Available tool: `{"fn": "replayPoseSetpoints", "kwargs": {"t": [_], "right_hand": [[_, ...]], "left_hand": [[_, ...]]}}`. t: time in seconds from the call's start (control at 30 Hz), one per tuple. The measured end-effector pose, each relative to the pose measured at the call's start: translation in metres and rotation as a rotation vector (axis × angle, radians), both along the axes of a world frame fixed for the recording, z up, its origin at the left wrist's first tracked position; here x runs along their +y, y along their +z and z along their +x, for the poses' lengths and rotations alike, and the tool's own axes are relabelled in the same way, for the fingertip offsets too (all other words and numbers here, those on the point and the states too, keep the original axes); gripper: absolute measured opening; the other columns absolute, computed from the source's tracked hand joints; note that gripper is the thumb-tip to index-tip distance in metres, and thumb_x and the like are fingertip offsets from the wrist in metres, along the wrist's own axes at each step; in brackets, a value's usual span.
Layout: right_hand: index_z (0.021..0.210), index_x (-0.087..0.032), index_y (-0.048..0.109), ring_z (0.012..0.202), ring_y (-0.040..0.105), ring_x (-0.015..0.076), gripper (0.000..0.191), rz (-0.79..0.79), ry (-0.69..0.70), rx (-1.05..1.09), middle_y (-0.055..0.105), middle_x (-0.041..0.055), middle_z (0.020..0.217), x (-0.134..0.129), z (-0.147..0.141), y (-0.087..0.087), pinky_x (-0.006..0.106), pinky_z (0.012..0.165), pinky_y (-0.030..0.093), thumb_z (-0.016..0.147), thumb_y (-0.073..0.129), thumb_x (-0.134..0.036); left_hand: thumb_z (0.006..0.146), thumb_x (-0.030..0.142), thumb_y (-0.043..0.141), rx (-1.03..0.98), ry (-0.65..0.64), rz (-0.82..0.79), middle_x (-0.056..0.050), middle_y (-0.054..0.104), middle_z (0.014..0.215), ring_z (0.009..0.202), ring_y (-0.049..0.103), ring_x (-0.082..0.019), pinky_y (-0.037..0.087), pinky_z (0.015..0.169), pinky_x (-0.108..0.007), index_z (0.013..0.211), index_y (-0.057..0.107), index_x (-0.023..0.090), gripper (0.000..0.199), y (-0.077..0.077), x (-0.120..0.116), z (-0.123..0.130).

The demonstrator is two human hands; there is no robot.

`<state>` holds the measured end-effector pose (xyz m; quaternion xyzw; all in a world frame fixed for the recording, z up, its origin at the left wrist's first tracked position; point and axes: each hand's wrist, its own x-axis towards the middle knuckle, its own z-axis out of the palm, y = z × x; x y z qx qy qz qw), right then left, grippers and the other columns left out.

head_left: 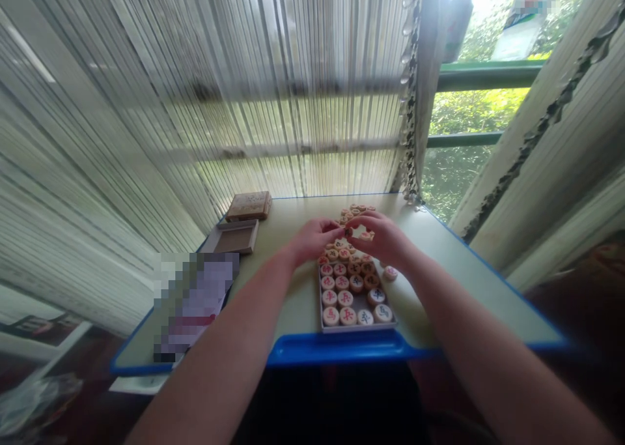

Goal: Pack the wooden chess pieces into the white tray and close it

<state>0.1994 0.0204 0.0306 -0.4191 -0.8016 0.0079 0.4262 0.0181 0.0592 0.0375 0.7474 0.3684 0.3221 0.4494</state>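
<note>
My left hand (pixel 316 238) and my right hand (pixel 381 235) meet above the middle of the table. Their fingertips pinch a small Chinese chess piece (pixel 348 232) with a dark marking. Below and behind the hands lies a loose heap of round Chinese chess pieces (pixel 344 254), partly hidden by the fingers. Nearer to me, a shallow box (pixel 321 324) holds rows of pieces with red and dark characters, face up. Its bare floor shows at one spot near the middle. One loose red-marked piece (pixel 390 273) lies just right of the box, below my right hand.
The pale table (pixel 469 301) has a blue edge with a molded blue trough (pixel 336 348) at the front. Far left are a closed box (pixel 249 205) and an open shallow tray (pixel 237 238). A pixelated flat item (pixel 202 305) lies on the left. String curtains (pixel 293 119) hang behind.
</note>
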Motion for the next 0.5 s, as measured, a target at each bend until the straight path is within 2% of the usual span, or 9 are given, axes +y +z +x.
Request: {"fn": "replayPoseSetpoints", "kwargs": {"t": [0.13, 0.3, 0.4, 0.5], "right_hand": [[0.089, -0.021, 0.068, 0.082, 0.058, 0.0178, 0.018, 0.037, -0.009, -0.043, 0.064, 0.0059, 0.09, 0.0, 0.001, -0.001, 0.032, 0.075, 0.048, 0.072, 0.063, -0.027], [0.088, -0.02, 0.068, 0.072, 0.058, 0.0145, 0.019, 0.024, 0.029, 0.038, 0.064, 0.0053, 0.084, -0.004, -0.005, 0.002, 0.028, 0.066, 0.049, 0.073, 0.063, -0.03], [0.085, -0.02, 0.068, 0.07, 0.057, 0.0142, 0.017, 0.016, 0.032, 0.055, 0.064, 0.0049, 0.082, -0.016, -0.007, 0.009, 0.028, 0.065, 0.048, 0.072, 0.064, -0.03], [0.085, -0.02, 0.067, 0.068, 0.054, 0.0134, 0.017, 0.019, 0.021, 0.097, 0.063, 0.004, 0.079, -0.039, -0.006, 0.009, 0.027, 0.063, 0.046, 0.071, 0.065, -0.029]], "left_hand": [[0.065, 0.048, 0.065, -0.049, -0.004, -0.063, 0.001, 0.056, 0.062, 0.056, 0.046, -0.007, 0.036, 0.052, -0.021, 0.079, 0.064, 0.011, 0.039, -0.001, -0.003, -0.001], [0.063, 0.05, 0.066, -0.158, -0.057, -0.14, 0.003, 0.049, 0.055, 0.049, 0.039, -0.005, 0.03, 0.048, -0.02, 0.078, 0.063, 0.01, 0.043, 0.001, -0.012, 0.0], [0.063, 0.049, 0.066, -0.18, -0.061, -0.147, 0.004, 0.048, 0.053, 0.046, 0.037, -0.004, 0.028, 0.046, -0.02, 0.075, 0.062, 0.009, 0.042, 0.005, -0.021, -0.002], [0.068, 0.049, 0.062, -0.154, -0.022, -0.065, 0.004, 0.048, 0.052, 0.045, 0.038, -0.005, 0.029, 0.045, -0.019, 0.07, 0.06, 0.011, 0.039, 0.006, -0.035, -0.007]]}}
